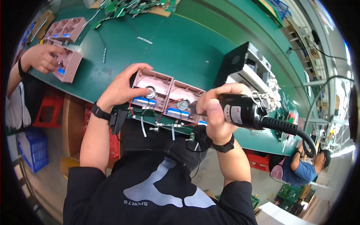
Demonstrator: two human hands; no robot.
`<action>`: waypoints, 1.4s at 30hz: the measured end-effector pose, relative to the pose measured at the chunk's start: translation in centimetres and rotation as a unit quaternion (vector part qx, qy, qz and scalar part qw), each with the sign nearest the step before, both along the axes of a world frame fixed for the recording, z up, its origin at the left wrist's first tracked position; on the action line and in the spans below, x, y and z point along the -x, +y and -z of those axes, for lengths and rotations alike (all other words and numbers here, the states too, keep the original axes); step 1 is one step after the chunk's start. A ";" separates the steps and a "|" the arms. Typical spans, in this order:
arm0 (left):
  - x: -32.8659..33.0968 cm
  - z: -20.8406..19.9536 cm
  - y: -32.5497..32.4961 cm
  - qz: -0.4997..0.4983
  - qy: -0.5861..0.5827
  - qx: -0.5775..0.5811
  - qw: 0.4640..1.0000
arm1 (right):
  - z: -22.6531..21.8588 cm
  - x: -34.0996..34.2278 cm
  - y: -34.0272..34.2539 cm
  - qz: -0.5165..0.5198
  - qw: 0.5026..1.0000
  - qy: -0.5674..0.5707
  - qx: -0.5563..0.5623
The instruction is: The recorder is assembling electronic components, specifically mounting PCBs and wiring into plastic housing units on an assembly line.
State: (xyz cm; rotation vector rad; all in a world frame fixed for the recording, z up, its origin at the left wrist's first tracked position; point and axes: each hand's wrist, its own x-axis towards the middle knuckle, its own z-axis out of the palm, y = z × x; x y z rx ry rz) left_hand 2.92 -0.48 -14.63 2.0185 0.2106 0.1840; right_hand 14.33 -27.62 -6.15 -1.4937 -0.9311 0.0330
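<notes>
My left hand [122, 88] grips the left end of a pink plastic housing [153, 80], its thumb pressed by a round metal part [150, 93] inside. Blue cylindrical cells [177, 113] lie along the near side of the housing's compartments. Thin red wires run from there to a narrow strip of small circuit pieces [165, 125] at the table edge. My right hand [219, 114] is wrapped round a black corded power tool [240, 110], apparently an electric screwdriver, over the housing's right end. Its tip is hidden behind my fingers.
At the left, another person's hand [45, 58] is on a similar pink housing [71, 67]. Green circuit boards [122, 7] are heaped at the far side of the green table [180, 48]. A black-and-white box [238, 63] and white small parts [275, 92] stand right, near the tool's cord [309, 144].
</notes>
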 end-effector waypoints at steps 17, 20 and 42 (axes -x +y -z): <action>-0.2 -0.4 -0.1 -0.018 0.016 0.028 0.999 | -5.6 -8.1 -7.1 0.187 0.971 0.025 -0.144; -0.1 -0.2 0.1 -0.006 0.010 0.021 1.000 | -5.9 -6.7 -6.2 0.157 0.979 0.068 -0.111; -0.3 0.6 0.3 0.010 -0.026 -0.003 1.000 | -1.8 2.3 3.0 -0.099 0.976 0.158 -0.111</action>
